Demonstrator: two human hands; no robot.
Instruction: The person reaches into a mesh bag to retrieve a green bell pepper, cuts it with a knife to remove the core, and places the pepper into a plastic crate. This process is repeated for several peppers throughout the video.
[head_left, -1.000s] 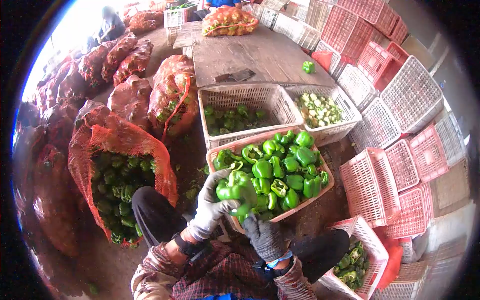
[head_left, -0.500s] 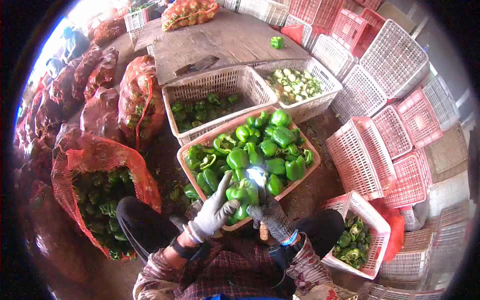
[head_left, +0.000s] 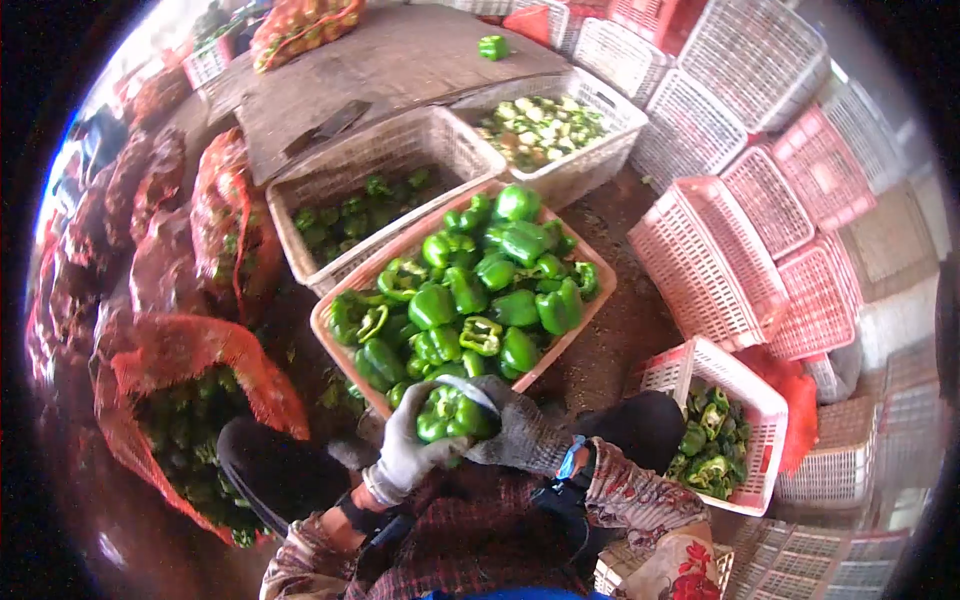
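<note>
In front of my lap, my left hand [head_left: 412, 445] in a pale glove grips a green bell pepper [head_left: 448, 416] from its left side and below. My right hand [head_left: 522, 428], in a darker grey glove, is closed at the pepper's right side. A shiny strip like a knife blade [head_left: 468, 390] shows along the pepper's upper right edge; the knife's handle is hidden in the right hand. Just beyond the hands, a pink crate [head_left: 600, 312] is heaped with green bell peppers [head_left: 432, 306], and one cut pepper [head_left: 481, 336] lies open on top.
Behind stand a crate with some peppers [head_left: 290, 240] and a crate of pale cut pieces [head_left: 625, 125]. At right is a white-pink crate of cut peppers [head_left: 765, 440]. A red mesh sack [head_left: 270, 375] lies open at left. Stacked crates [head_left: 710, 260] line the right; a wooden board [head_left: 400, 60] lies ahead.
The bell pepper and both hands have come down closer to my lap. The blade, upright before, now lies against the pepper. The camera view has shifted, and a cut pepper now shows on the heap.
</note>
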